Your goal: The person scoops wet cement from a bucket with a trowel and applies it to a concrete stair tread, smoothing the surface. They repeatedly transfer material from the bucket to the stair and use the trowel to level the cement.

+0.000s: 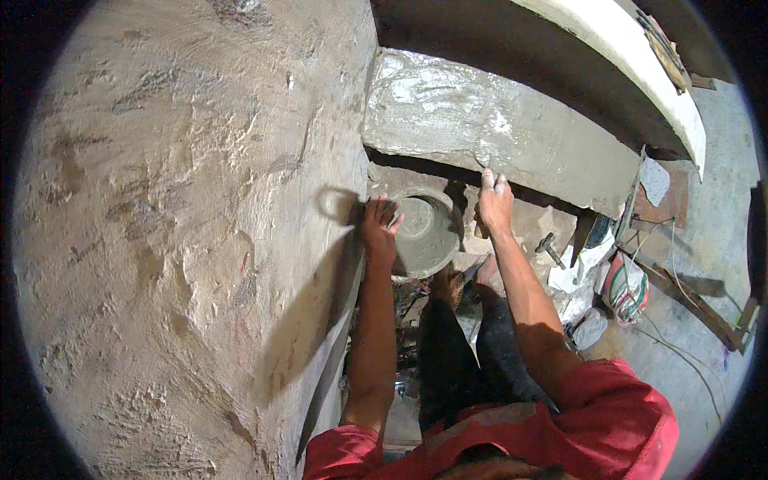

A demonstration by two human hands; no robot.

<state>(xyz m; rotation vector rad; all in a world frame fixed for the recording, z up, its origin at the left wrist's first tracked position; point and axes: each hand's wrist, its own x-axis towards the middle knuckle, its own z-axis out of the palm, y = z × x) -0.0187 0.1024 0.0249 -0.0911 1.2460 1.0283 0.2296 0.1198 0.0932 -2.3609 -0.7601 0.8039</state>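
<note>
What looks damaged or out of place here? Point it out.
The left wall looks worn or damaged: its surface is rough, pitted and patchy, unlike the smoother grey ledge face by the right hand.

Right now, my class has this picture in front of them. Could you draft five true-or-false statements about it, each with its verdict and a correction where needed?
1. The left hand is at the left side of the round basin. True.
2. The hammer lies to the left of the basin. False: it lies to the right of it.
3. The right hand is near the lower edge of the grey plastered ledge. True.
4. The bag at the right is plain black. False: it is pale with red and green stripes.
5. The person's shirt is red. True.
</note>
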